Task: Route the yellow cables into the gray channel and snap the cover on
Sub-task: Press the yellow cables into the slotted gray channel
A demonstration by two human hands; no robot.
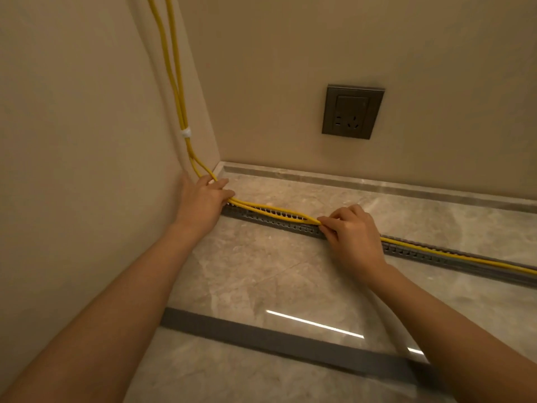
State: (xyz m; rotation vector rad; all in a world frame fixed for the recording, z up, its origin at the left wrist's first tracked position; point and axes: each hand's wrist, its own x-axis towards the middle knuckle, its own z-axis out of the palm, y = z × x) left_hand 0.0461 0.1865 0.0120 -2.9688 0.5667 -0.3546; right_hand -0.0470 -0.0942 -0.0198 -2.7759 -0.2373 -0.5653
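Note:
Two yellow cables point(270, 210) come down the wall corner, bound by a white tie point(186, 132), then run right along the floor over the gray slotted channel point(279, 222). My left hand point(203, 199) holds the cables at the channel's left end near the corner. My right hand point(351, 228) pinches the cables farther right and presses them at the channel. Between my hands the cables arch slightly above the channel; right of my right hand they lie in it. The flat gray cover strip point(261, 335) lies loose on the floor nearer to me.
A gray wall socket point(353, 112) sits on the back wall above a stone skirting point(377, 181). The floor is glossy marble tile point(276, 274). A beige wall point(72, 141) stands close on the left.

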